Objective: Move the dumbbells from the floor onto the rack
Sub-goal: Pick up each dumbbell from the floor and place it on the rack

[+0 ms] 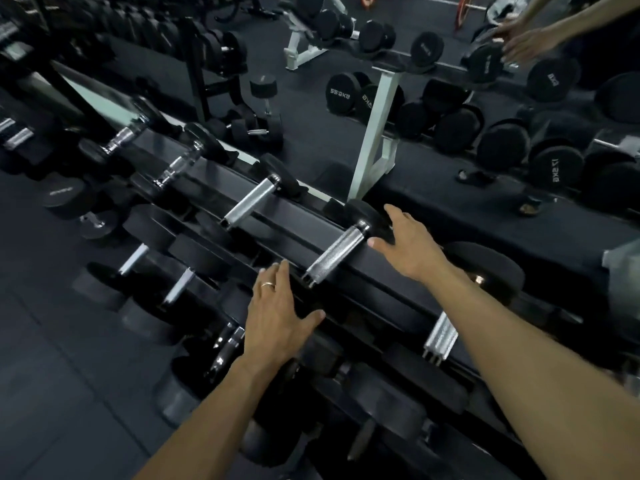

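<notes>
A black dumbbell with a knurled silver handle (334,257) lies across the top tier of the black rack (388,271), in the middle of the view. My right hand (407,247) is spread open over its far black head, fingers apart, gripping nothing. At the dumbbell's near end my left hand (277,313), wearing a ring, is open too, its palm over the rack's front rail. More black dumbbells (249,201) sit in a row along the top tier, and several others fill the lower tiers.
A mirror behind the rack reflects a white-framed rack (375,140) with dumbbells and reflected hands (519,39) at the top right. Dark rubber floor (52,375) lies to the left. Lower-tier dumbbells (138,258) jut out toward the floor.
</notes>
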